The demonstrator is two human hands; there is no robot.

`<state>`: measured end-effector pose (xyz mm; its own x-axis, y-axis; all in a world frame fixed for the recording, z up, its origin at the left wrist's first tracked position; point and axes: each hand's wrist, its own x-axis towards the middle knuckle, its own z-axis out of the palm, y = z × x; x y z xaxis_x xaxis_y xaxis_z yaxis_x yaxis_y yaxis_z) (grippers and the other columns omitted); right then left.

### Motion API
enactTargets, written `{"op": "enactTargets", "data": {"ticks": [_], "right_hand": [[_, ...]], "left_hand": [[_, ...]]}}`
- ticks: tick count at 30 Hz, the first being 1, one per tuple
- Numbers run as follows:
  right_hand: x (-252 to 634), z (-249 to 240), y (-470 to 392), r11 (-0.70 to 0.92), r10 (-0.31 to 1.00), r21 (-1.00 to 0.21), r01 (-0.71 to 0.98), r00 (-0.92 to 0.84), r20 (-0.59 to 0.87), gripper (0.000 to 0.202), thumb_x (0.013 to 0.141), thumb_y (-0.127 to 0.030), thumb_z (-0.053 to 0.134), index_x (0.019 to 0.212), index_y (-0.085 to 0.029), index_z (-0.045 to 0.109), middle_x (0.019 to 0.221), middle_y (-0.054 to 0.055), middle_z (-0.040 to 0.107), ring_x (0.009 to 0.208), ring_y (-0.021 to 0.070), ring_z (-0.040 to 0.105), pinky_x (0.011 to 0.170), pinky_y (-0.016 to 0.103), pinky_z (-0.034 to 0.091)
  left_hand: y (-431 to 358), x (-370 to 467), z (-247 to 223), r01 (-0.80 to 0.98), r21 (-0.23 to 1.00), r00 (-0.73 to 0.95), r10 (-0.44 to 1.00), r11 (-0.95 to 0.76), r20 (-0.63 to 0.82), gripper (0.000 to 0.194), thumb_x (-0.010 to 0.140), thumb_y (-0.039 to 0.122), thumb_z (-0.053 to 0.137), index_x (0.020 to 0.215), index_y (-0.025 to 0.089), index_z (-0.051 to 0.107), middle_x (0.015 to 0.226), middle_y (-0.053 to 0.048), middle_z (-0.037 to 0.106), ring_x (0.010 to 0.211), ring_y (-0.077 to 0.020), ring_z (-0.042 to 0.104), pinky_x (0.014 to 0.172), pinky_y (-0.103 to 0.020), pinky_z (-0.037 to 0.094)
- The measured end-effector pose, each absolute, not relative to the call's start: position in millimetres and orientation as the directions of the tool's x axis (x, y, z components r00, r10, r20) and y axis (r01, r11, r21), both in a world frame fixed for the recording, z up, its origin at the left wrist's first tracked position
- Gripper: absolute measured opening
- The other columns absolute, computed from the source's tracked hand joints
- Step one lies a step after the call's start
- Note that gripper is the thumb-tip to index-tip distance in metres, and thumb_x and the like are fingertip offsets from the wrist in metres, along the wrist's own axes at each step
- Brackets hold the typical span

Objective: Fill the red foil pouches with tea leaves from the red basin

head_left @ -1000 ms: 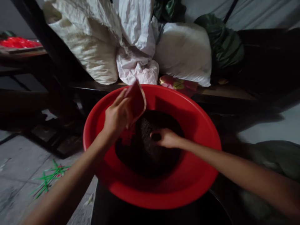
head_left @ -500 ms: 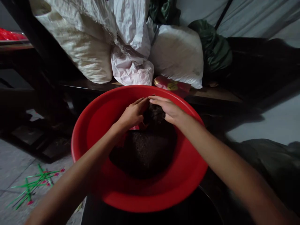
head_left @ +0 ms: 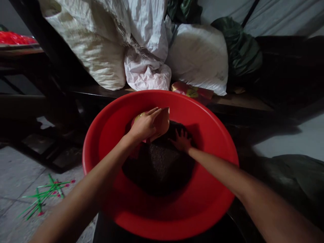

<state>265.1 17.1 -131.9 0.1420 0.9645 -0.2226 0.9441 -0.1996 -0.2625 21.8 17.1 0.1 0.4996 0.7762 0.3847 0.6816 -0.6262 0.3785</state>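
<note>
A large red basin [head_left: 215,182] holds a heap of dark, loose, grainy material [head_left: 162,162]. Inside it, my left hand [head_left: 143,127] grips a red and gold paper packet [head_left: 162,122], whose open mouth tilts toward the right. The fingers lie along the packet's top and hide part of it. My right hand [head_left: 182,141] rests on the dark heap to the right of the packet, fingers spread and holding nothing that I can see.
Behind the basin, several white sacks [head_left: 199,57] and a dark green bag [head_left: 238,50] stand on a dark ledge. A similar red and gold packet [head_left: 192,91] lies there. Green sticks with red ends [head_left: 49,192] are scattered on the floor at left.
My right hand has left the packet's mouth, where it held a clump of the dark material, and dropped onto the heap. The packet's open end now shows in my left hand.
</note>
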Motion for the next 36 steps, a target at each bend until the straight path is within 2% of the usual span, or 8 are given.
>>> {"op": "enactTargets", "data": {"ticks": [4, 9, 12, 17, 21, 24, 29, 36], "right_hand": [[227, -147, -25, 0.089, 0.94, -0.172, 0.981, -0.14, -0.311, 0.092, 0.092, -0.081, 0.043, 0.167, -0.029, 0.025, 0.174, 0.017, 0.014, 0.158, 0.0482, 0.014, 0.116, 0.071, 0.029], [181, -142, -58, 0.458, 0.815, -0.236, 0.857, -0.511, -0.272, 0.057, 0.096, -0.067, 0.052, 0.143, -0.035, 0.059, 0.15, 0.013, 0.051, 0.124, 0.0394, 0.062, 0.094, 0.048, 0.055], [166, -126, -54, 0.662, 0.652, -0.214, 0.719, -0.692, -0.31, 0.041, 0.098, -0.053, 0.057, 0.131, -0.031, 0.068, 0.134, 0.01, 0.062, 0.1, 0.0297, 0.071, 0.086, 0.042, 0.056], [185, -58, -40, 0.715, 0.423, -0.511, 0.476, -0.878, -0.226, 0.029, 0.093, -0.035, 0.069, 0.119, -0.024, 0.075, 0.119, 0.007, 0.073, 0.104, 0.0238, 0.069, 0.091, 0.033, 0.051], [217, -9, -25, 0.492, 0.624, -0.781, 0.385, -0.782, 0.008, 0.019, 0.089, -0.035, 0.07, 0.103, -0.023, 0.076, 0.103, 0.001, 0.076, 0.099, 0.0189, 0.068, 0.098, 0.033, 0.048], [225, 1, -8, 0.341, 0.865, -0.895, 0.288, -0.468, 0.18, 0.02, 0.087, -0.039, 0.069, 0.098, -0.023, 0.074, 0.098, 0.0, 0.074, 0.095, 0.0189, 0.066, 0.095, 0.037, 0.051], [226, -8, 19, 0.12, 0.991, -0.989, 0.082, -0.067, 0.114, 0.036, 0.093, -0.047, 0.056, 0.117, -0.023, 0.069, 0.101, 0.004, 0.071, 0.088, 0.0193, 0.066, 0.076, 0.036, 0.058], [300, -47, 75, 0.179, 0.926, -0.842, 0.509, 0.201, 0.319, 0.048, 0.101, -0.059, 0.039, 0.12, -0.023, 0.065, 0.115, 0.01, 0.071, 0.105, 0.024, 0.069, 0.091, 0.043, 0.057]], "left_hand": [[19, 11, -3, 0.634, 0.426, 0.469, 0.759, -0.646, 0.452, 0.09, 0.069, -0.002, 0.049, 0.155, 0.021, 0.048, 0.16, -0.008, 0.049, 0.148, -0.024, 0.047, 0.124, -0.043, 0.043], [22, 4, -18, 0.573, 0.424, 0.507, 0.71, -0.701, 0.489, 0.087, 0.068, -0.002, 0.047, 0.152, 0.02, 0.052, 0.157, -0.009, 0.053, 0.146, -0.0235, 0.05, 0.124, -0.042, 0.042], [20, 4, -29, 0.544, 0.395, 0.558, 0.671, -0.74, 0.488, 0.082, 0.071, -0.002, 0.045, 0.15, 0.018, 0.054, 0.156, -0.011, 0.053, 0.147, -0.0233, 0.049, 0.125, -0.045, 0.042], [17, 7, -40, 0.534, 0.359, 0.607, 0.642, -0.766, 0.469, 0.082, 0.072, -0.003, 0.046, 0.151, 0.017, 0.053, 0.158, -0.011, 0.051, 0.147, -0.0242, 0.049, 0.125, -0.047, 0.042], [25, 4, -30, 0.514, 0.373, 0.633, 0.635, -0.772, 0.443, 0.082, 0.069, -0.002, 0.047, 0.15, 0.009, 0.053, 0.158, -0.018, 0.05, 0.148, -0.0272, 0.047, 0.125, -0.047, 0.04], [33, 2, -19, 0.481, 0.386, 0.674, 0.614, -0.787, 0.411, 0.084, 0.067, 0.0, 0.049, 0.151, 0.008, 0.051, 0.158, -0.017, 0.05, 0.149, -0.0278, 0.046, 0.125, -0.046, 0.04], [34, 11, -19, 0.515, 0.342, 0.701, 0.616, -0.786, 0.36, 0.081, 0.073, 0.002, 0.048, 0.153, 0.011, 0.049, 0.161, -0.016, 0.046, 0.152, -0.0268, 0.042, 0.127, -0.043, 0.037], [37, 7, -37, 0.504, 0.318, 0.673, 0.596, -0.803, 0.438, 0.086, 0.082, 0.0, 0.042, 0.164, 0.018, 0.024, 0.175, -0.013, 0.016, 0.161, -0.0263, 0.021, 0.13, -0.046, 0.031]]}}
